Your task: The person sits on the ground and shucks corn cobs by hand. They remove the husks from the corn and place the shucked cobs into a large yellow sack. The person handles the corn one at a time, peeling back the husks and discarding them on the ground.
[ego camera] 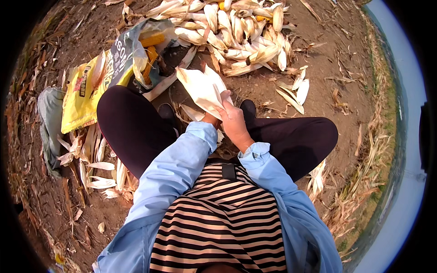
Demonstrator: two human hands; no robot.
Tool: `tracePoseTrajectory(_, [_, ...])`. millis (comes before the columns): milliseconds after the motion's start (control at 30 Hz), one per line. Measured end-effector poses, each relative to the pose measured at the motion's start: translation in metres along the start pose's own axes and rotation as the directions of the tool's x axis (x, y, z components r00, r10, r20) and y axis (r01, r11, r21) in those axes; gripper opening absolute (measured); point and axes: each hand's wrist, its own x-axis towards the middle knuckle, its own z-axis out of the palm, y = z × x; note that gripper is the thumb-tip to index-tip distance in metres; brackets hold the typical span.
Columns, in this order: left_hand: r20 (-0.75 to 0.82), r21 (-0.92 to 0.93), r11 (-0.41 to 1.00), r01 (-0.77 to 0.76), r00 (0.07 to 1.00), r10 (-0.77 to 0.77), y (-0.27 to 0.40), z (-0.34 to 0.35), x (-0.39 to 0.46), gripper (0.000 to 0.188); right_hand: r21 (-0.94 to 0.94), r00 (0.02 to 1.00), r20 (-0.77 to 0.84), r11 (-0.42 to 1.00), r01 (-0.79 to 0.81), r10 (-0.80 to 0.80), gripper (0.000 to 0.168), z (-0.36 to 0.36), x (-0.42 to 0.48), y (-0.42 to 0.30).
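Pale, spread corn husk leaves [201,85] rise in front of me between my knees. My right hand [235,119] grips them near their lower right side, with the thumb lying over the husk. Only the wrist and a little of my left hand [211,120] show, at the lower edge of the same husk. Its fingers are hidden behind the leaves, so their hold cannot be seen. Whether an ear is inside the husk is also hidden.
Beyond my hands lies a heap of unhusked corn ears [235,37]. Left of it, a yellow and grey printed sack [90,85] holds bare yellow cobs [150,63]. Grey cloth [51,126] and loose husks [102,181] lie at far left. More husks [297,90] rest on the soil at right.
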Motion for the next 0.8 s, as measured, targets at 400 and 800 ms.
tracePoseTrajectory(400, [-0.009, 0.457, 0.859, -0.23, 0.965, 0.263, 0.024, 0.011, 0.02, 0.067, 0.681, 0.911, -0.056, 0.683, -0.264, 0.408, 0.017, -0.072, 0.033, -0.015])
tracePoseTrajectory(800, [0.341, -0.008, 0.997, 0.072, 0.938, -0.065, 0.037, 0.029, -0.009, 0.045, 0.535, 0.966, -0.108, 0.833, -0.143, 0.236, 0.037, -0.033, 0.057, 0.002])
